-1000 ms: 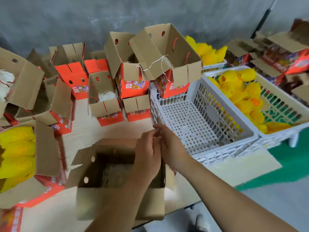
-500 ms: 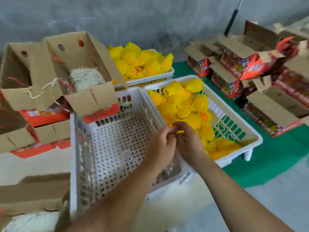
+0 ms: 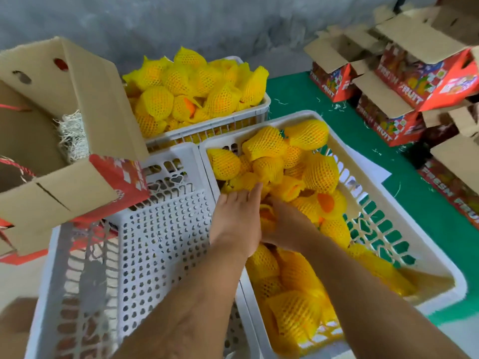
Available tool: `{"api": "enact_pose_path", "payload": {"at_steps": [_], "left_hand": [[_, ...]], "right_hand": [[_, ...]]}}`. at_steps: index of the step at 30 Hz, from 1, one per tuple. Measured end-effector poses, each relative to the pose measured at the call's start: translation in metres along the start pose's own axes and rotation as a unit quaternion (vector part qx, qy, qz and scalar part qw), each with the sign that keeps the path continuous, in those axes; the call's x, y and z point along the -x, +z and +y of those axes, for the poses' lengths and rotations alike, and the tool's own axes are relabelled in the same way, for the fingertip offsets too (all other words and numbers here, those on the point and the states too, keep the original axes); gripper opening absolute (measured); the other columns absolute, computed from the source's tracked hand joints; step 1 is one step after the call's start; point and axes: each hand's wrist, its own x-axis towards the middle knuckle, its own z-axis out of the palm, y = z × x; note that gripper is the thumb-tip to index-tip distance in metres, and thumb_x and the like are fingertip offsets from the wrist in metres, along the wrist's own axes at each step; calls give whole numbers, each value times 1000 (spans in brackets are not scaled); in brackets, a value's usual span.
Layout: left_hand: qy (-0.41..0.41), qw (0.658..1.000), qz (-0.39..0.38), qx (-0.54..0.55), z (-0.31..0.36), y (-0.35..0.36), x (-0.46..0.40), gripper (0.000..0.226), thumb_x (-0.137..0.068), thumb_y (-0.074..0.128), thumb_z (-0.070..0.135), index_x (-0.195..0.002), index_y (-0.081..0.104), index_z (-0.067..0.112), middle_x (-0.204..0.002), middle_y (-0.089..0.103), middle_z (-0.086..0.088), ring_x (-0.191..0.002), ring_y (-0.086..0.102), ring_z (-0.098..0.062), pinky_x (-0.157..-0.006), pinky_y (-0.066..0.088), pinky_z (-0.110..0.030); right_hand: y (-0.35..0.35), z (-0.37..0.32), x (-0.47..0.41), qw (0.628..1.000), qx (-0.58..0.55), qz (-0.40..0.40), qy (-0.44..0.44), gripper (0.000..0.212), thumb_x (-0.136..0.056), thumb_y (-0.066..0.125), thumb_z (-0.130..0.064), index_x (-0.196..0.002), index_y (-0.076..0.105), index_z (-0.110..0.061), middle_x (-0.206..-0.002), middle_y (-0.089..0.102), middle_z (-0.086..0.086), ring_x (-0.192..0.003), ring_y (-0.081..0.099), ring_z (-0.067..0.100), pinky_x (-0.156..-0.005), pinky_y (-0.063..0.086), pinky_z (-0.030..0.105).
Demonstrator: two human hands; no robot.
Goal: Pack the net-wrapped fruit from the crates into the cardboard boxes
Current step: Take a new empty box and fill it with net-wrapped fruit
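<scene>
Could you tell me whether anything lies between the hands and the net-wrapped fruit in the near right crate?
Nothing visible does. The left hand and right hand are already down among the yellow foam-netted fruit inside the white plastic crate. Whether either has a grip on one cannot be told.

Green mat (image 3: 305,97): covers the floor from centre to 3 o'clock; bits of pale shredded filler are scattered on it.
- Near crate (image 3: 440,270), white plastic, at 4 o'clock, part-filled with netted fruit.
- Far crate (image 3: 264,104), white, at 12 o'clock, heaped with netted fruit, just beside the near crate.
- Red boxes (image 3: 404,84), flaps open, printed FRESH FRUIT, clustered and stacked from 1 to 3 o'clock.
- White sheet (image 3: 373,169), partly under the near crate.

Pale surface (image 3: 15,278) at 8 o'clock: carries the empty crate (image 3: 166,229) and an open box (image 3: 64,130) at 10 o'clock.
</scene>
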Motion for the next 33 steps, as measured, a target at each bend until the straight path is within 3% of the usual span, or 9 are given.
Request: {"api": "enact_pose_path", "payload": {"at_steps": [3,7,11,14,17,22,25,28,33], "left_hand": [[-4,998,19,65,-5,0,1,99,-93,64,43,-165,0,20,-157,42,-2,-138,44,-24,-117,31,-40],[-22,992,30,117,-4,-5,0,91,-93,51,64,-163,14,20,-145,54,-2,-130,52,-24,-112,38,-41],[-27,991,52,121,-6,-8,4,59,-99,40,70,-138,48,26,-113,68,2,-107,58,-20,-97,39,-35],[-45,975,70,207,-8,-9,8,58,-103,43,60,-153,41,29,-111,68,2,-105,57,-20,-96,44,-35],[-53,968,91,228,-9,-9,11,59,-107,46,42,-161,26,33,-100,64,4,-98,53,-16,-94,44,-32],[-48,969,82,230,-7,-12,9,48,-103,45,53,-146,41,31,-94,62,15,-88,49,-8,-96,43,-33],[-61,960,59,267,-7,-15,9,72,-94,23,80,-144,39,30,-84,55,18,-81,45,-2,-92,43,-35],[-64,977,15,205,-6,-15,9,102,-84,5,92,-163,20,28,-84,58,10,-90,50,-11,-91,42,-33],[-90,979,-7,183,-6,-12,7,106,-76,12,101,-159,26,36,-106,66,-1,-111,54,-25,-90,48,-39]], "right_hand": [[-28,1,-5,929,-364,30,57,67,-72,83,-57,-126,53,-31,-103,71,-4,-81,70,8,-64,52,28],[-37,-4,-13,845,-518,-10,133,65,-66,66,-73,-112,68,-28,-96,75,10,-78,70,28,-66,52,36],[-28,-2,-15,830,-542,-91,98,71,-69,74,-75,-124,60,-31,-92,70,5,-74,68,21,-66,53,36],[-28,11,-16,802,-584,-125,16,75,-72,89,-54,-136,50,-44,-128,69,-2,-111,71,22,-79,59,36],[-30,9,-16,803,-588,-95,-17,79,-70,93,-40,-137,50,-42,-131,68,4,-114,70,27,-77,59,36],[-31,9,-17,775,-631,-45,-11,67,-80,83,-24,-140,52,-31,-130,68,12,-119,67,35,-89,58,49],[-35,5,-14,763,-636,-101,-49,47,-88,73,-19,-127,62,-44,-128,69,8,-116,69,30,-82,58,39],[-38,-5,-9,739,-663,-117,-8,35,-89,67,-39,-118,63,-58,-125,72,-6,-114,71,19,-79,60,35],[-38,-12,-7,770,-634,-68,-26,41,-92,58,-43,-132,63,-44,-137,66,-4,-127,63,20,-99,54,37]]}}
